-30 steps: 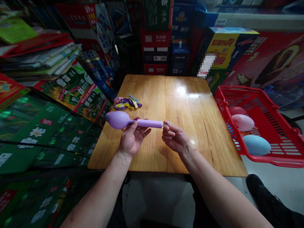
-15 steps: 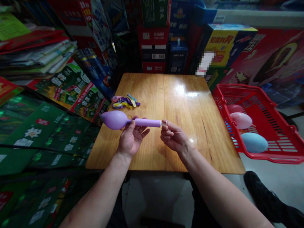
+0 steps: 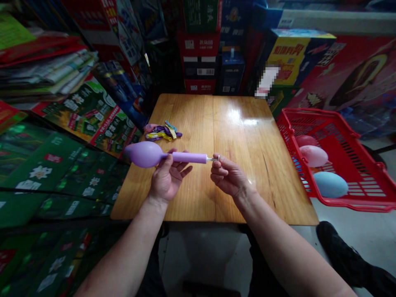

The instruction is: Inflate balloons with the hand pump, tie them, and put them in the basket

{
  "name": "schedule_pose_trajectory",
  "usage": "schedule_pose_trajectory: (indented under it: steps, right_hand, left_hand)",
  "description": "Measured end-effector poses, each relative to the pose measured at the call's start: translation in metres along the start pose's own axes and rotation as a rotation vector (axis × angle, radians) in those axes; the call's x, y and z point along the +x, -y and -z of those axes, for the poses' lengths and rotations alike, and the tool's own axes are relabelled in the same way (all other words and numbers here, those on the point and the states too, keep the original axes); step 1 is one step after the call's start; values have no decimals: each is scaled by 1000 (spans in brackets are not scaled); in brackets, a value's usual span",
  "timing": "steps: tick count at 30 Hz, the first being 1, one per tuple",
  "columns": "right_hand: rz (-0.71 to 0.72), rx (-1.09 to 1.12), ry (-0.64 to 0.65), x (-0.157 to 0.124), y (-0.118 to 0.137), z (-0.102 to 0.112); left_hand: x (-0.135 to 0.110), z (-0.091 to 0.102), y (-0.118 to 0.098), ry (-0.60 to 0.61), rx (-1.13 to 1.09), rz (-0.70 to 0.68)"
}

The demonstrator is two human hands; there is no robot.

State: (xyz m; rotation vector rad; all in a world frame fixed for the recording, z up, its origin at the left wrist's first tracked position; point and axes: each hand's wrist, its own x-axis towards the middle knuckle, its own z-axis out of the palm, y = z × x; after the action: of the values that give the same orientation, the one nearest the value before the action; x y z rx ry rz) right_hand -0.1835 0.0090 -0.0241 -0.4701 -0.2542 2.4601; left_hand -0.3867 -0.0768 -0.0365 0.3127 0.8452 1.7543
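Observation:
A purple balloon (image 3: 146, 154), partly inflated, sits on the left end of a purple hand pump (image 3: 190, 157). My left hand (image 3: 167, 177) is closed around the joint, its thumb pressing where the balloon's neck meets the pump. At the pump's other end, my right hand (image 3: 228, 174) grips the white ring handle, and a short length of the rod shows between handle and barrel. Both hands hold the pump level above the wooden table (image 3: 241, 140). Just beyond the balloon lies a small heap of uninflated balloons (image 3: 163, 131) in several colours.
A red basket (image 3: 365, 165) at the right holds a light blue balloon (image 3: 330, 184), a pink balloon (image 3: 314, 155) and a dark pink one. Green cartons (image 3: 62, 173) line the left side. Stacked boxes (image 3: 200, 62) stand behind the table. A person's shoe (image 3: 335, 247) is at lower right.
My hands have moved slightly apart, so more of the pump's rod shows. The balloon and barrel have shifted a little to the left and look slightly larger at the balloon's body.

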Motion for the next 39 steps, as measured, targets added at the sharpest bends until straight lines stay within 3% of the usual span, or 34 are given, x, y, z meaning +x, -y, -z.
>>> schedule_pose_trajectory:
  steps: [4,12,26,31,35,39]
  right_hand:
    - [-28,7,-4,3,-11,1]
    - [1,23,5,4,-8,1]
    - [-43,60,-29,8,-16,0]
    - [-50,-25,-36,2,-3,-4]
    - [48,-40,-23,-3,8,-5]
    - [8,-2,-46,2,-3,1]
  left_hand:
    - [-3,-2,11,32,-3,63]
    - [-4,-6,5,76,-45,86]
    - [0,-3,9,8,0,74]
    - [3,0,-3,-9,8,28]
    - [5,5,-18,-68,3,-89]
    - [-4,1,-11,21,30,-19]
